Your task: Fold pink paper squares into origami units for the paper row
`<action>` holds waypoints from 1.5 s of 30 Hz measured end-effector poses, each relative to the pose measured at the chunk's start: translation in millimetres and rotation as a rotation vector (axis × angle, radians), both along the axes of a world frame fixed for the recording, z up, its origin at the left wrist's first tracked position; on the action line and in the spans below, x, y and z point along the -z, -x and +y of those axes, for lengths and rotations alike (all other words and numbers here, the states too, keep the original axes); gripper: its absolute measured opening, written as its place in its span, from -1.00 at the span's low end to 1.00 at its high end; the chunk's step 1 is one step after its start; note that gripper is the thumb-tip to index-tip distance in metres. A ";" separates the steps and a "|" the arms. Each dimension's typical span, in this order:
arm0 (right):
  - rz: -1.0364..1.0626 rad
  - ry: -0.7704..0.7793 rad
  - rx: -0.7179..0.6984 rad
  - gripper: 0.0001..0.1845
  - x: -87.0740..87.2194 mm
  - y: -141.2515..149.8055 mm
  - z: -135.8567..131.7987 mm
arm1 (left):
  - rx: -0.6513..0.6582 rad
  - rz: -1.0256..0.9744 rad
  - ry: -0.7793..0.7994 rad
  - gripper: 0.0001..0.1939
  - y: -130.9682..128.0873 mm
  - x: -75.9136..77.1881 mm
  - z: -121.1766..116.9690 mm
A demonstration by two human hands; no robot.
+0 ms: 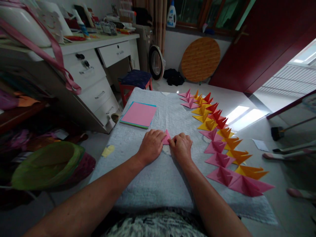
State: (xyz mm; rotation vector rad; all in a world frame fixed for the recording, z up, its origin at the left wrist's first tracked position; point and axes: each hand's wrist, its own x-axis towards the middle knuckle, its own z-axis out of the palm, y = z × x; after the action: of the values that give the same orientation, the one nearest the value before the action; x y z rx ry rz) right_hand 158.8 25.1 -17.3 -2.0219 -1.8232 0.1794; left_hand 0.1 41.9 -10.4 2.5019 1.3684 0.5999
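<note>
A small pink folded paper [167,137] lies on the pale grey cloth-covered table [153,177], mostly hidden between my hands. My left hand [151,144] presses down on its left side with the fingers curled over it. My right hand [181,145] pinches its right edge with closed fingers. Only the paper's pointed top shows between the two hands.
A stack of square papers [139,114] with a pink sheet on top lies at the far left of the table. Several folded pink, yellow, orange and red paper pieces [223,144] run in rows along the right side. A white desk [98,65] and a green basket [46,164] stand to the left.
</note>
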 end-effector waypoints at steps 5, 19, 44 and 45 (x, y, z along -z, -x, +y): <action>-0.006 -0.003 0.002 -0.77 0.9 0.7 -0.4 | 0.162 -0.072 0.079 -0.62 -3.2 9.4 -2.5; -0.023 0.006 -0.003 -0.77 -2.2 0.4 -3.7 | 0.214 0.150 0.143 -0.19 6.3 12.5 -14.6; 0.110 -0.027 -0.058 -0.83 4.1 -12.2 -6.0 | 0.262 0.291 -0.127 -0.56 1.5 1.6 -27.1; 0.119 -0.025 -0.057 -0.84 3.9 -14.3 -6.5 | 0.259 0.296 -0.128 -0.57 1.7 1.5 -27.7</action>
State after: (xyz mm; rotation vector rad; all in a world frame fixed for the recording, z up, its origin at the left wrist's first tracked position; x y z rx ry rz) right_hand 173.0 18.6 -21.2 -1.9010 -1.8015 0.2860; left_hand -1.5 14.2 -11.8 2.9013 1.0913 0.2792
